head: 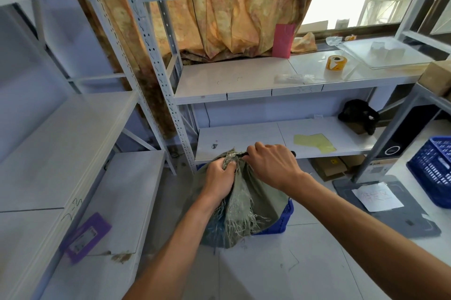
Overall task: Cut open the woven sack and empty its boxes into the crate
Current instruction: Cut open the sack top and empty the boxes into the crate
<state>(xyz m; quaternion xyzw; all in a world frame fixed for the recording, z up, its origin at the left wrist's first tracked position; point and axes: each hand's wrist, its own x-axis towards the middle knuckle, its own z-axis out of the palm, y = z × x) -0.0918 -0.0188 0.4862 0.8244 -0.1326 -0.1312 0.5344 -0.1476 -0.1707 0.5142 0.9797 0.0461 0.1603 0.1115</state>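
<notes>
Around us, white metal shelves (256, 80) carry one yellow tape roll (336, 63) at two o'clock and one pink card (284, 40) at one o'clock. We count two crates: a far blue plastic crate (432, 177) at three o'clock, and a near blue plastic crate (284, 218) mostly hidden under the grey-green woven sack (240, 199) at centre, whose frayed threads hang loose. Our left hand (218, 177) bunches the sack's neck in a closed grip; our right hand (273, 165) clenches a black-handled tool (293, 153) against it.
</notes>
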